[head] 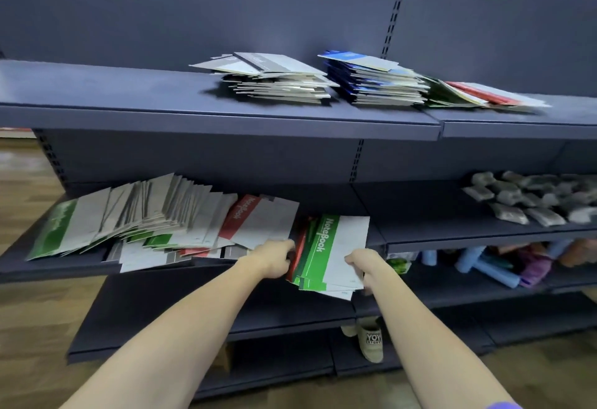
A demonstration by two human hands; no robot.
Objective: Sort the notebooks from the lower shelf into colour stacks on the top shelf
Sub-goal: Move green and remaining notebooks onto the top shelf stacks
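Note:
A small bundle of notebooks, green-and-white on top with red ones under its left side, overhangs the front of the lower shelf. My left hand grips the bundle's left edge, and my right hand holds its lower right edge. To the left, a long fanned pile of notebooks lies on the same shelf, mostly grey-white with green and red bands. On the top shelf stand a grey stack, a blue stack and a low green and red pile.
Grey packets lie on the lower shelf at the right. Blue and purple rolls fill the shelf beneath them. A bare dark shelf juts out below the notebooks, with my shoe on the wooden floor under it.

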